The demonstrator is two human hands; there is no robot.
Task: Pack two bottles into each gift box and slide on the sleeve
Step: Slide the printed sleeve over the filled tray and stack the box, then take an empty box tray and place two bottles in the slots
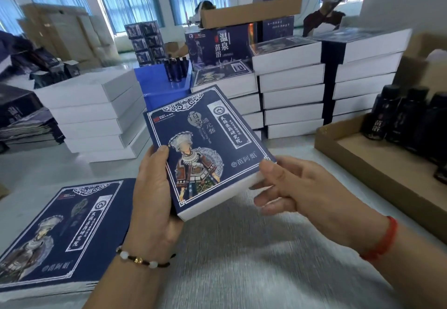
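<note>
I hold a gift box [205, 149] above the table, its navy printed sleeve covering the white box, whose near end shows below. My left hand [152, 187] grips the box's left edge, thumb on top. My right hand [287, 185] holds the lower right corner, thumb on top and fingers beneath. A stack of flat navy sleeves [60, 231] lies on the table at the lower left. Dark bottles [408, 117] stand in a cardboard tray [362, 158] at the right.
Stacks of white boxes [96, 117] rise at the left, and sleeved boxes [292, 91] are piled behind the held one. A blue crate [159, 83] with several bottles sits at the back. Two people work beyond a cardboard carton [251, 11].
</note>
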